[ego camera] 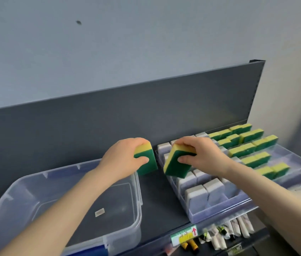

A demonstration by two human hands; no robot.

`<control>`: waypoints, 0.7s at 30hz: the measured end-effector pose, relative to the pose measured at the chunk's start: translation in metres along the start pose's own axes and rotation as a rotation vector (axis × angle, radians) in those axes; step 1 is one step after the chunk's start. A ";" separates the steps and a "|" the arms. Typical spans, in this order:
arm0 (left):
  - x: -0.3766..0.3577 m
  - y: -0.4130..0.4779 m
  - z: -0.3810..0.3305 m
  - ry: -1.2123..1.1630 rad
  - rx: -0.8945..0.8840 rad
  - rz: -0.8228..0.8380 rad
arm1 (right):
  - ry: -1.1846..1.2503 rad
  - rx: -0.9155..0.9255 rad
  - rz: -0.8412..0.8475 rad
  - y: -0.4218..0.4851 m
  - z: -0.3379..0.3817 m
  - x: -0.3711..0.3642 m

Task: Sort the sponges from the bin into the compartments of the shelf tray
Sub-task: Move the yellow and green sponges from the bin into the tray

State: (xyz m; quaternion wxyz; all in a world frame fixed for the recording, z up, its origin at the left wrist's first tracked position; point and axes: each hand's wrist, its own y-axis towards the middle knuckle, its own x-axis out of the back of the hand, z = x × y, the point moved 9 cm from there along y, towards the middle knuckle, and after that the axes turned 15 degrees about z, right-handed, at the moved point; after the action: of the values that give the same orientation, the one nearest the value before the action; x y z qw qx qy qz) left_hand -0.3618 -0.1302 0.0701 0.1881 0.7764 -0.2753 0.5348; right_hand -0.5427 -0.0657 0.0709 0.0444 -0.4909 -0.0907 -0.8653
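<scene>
Head view showed both hands raised over the shelf [155, 200], each with a green-and-yellow sponge. The left hand [123, 159] gripped its sponge [146, 161], fingers curled over the yellow top and thumb pressed on the green face, just past the bin's far right corner, over the bare strip of shelf between bin [16, 196] and tray [219, 211]; whether its lower end touched the shelf could not be told. The right hand [203, 154] held the second sponge [176, 164] the same way, tilted, over the tray's far left corner. The two sponges were near each other but apart. The clear bin sat at the shelf's left front with a small sticker [99, 212] on its floor. The clear tray sat at the shelf's right; grey sponges [205, 194] stood on edge in its left compartments and green-and-yellow ones [247, 150] filled rows in its right compartments. A label [183, 234] hung on the shelf's front edge.
</scene>
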 end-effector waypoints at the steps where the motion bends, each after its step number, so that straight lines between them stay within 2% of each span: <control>1: -0.003 0.005 -0.015 0.001 -0.014 -0.002 | 0.001 -0.006 -0.012 -0.009 -0.010 0.009; 9: -0.039 0.042 -0.110 -0.037 -0.077 -0.049 | -0.002 -0.078 -0.059 -0.083 -0.095 0.056; 21: -0.103 0.130 -0.194 -0.022 -0.147 0.037 | 0.122 -0.226 -0.134 -0.128 -0.215 0.085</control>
State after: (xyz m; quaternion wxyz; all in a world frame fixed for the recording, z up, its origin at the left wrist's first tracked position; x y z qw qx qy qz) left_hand -0.6126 -0.0946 0.0432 0.2317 0.7610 -0.3303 0.5081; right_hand -0.7888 0.0172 0.0212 -0.0637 -0.4322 -0.0225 -0.8992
